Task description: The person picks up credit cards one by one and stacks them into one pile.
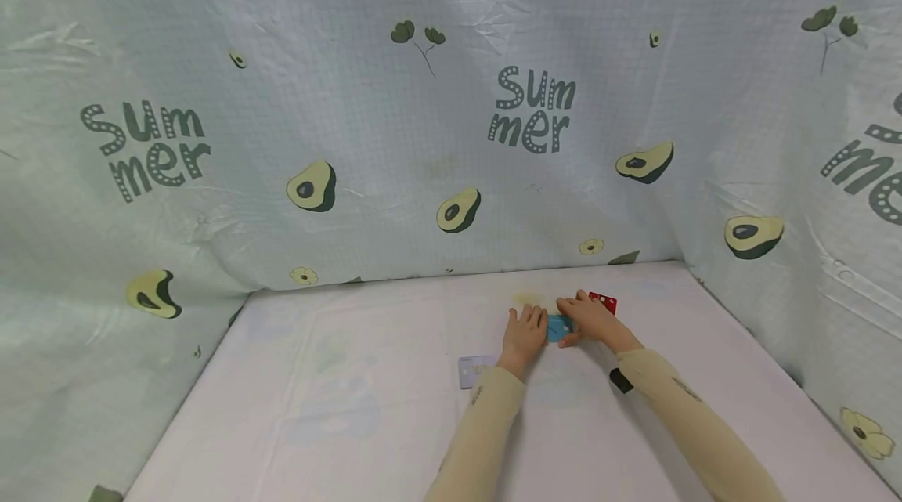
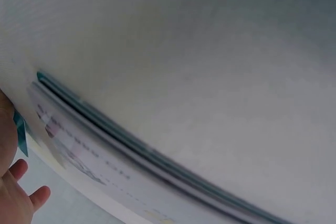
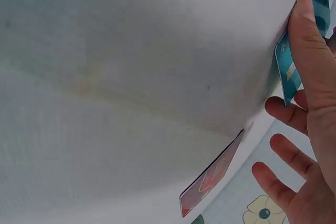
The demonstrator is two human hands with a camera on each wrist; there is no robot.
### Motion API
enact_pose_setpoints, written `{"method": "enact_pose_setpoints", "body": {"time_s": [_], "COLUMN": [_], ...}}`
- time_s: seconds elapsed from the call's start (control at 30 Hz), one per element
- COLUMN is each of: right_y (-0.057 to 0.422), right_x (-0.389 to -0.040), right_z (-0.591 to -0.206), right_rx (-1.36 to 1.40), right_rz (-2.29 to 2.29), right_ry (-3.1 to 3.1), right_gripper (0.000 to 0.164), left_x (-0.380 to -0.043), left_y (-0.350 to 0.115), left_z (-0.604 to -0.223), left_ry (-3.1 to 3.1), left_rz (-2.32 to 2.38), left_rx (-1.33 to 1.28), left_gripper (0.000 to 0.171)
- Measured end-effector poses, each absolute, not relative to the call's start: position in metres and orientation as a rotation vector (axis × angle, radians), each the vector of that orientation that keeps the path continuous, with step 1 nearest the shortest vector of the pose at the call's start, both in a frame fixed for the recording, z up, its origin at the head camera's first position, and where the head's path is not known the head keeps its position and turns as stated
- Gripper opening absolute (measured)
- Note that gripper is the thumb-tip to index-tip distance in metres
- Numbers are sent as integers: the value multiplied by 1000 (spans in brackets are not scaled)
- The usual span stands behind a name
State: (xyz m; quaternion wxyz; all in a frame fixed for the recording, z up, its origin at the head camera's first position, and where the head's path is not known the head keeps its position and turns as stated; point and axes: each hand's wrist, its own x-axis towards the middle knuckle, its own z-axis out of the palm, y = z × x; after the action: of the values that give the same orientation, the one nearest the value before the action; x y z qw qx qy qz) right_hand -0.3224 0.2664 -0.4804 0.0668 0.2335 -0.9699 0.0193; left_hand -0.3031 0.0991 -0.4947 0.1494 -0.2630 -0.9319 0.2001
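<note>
A blue card lies between my two hands on the white tabletop. My left hand holds its left end, with the other fingers spread over the table. On the opposite end, my right hand pinches the card between thumb and index finger. In the right wrist view, the thumb lies along the blue card and the remaining fingers stand apart. Below my left hand sits a pale lavender card, partly hidden by the wrist. Just beyond my right hand is a red card, partly covered.
A white sheet printed with avocados and lettering hangs behind and around the table. A small black piece shows beside my right sleeve. In the left wrist view, the lavender card has dark and teal layered edges.
</note>
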Motion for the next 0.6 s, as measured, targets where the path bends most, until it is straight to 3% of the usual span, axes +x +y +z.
{"method": "enact_pose_setpoints", "body": {"time_s": [0.6], "right_y": [269], "right_x": [-310], "right_z": [-482], "right_rx": [809], "right_rz": [42], "right_ry": [-2712], "right_gripper": [57], "left_x": [-301], "left_y": [98], "left_z": [-491], "left_ry": [-2611], "left_rz": [742], "left_rx": [-784], "left_gripper": [59]}}
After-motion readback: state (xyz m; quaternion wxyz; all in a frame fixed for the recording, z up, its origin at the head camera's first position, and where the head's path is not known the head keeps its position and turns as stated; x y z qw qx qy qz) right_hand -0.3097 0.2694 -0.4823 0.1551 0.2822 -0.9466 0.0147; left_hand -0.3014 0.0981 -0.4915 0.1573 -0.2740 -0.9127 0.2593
